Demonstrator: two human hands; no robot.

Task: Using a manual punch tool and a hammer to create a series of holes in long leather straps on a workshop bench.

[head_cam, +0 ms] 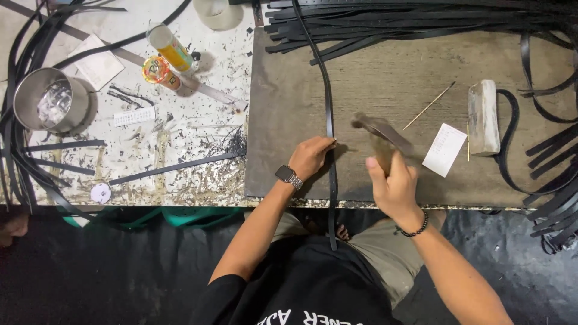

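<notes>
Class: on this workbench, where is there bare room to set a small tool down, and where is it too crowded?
Free: the dark board between the long black strap and the thin stick; also near the front edge below the white card. Crowded: the strap pile along the back, the littered pale surface with tin and tubes.

Two yellow-orange labelled tubes (167, 57) lie upper left near white paper slips (96, 65); another white slip (445, 150) lies right.

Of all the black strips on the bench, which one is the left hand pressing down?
The left hand pins the single long black strip running down the dark board and over its front edge; the others lie heaped at the back or sides.
</notes>
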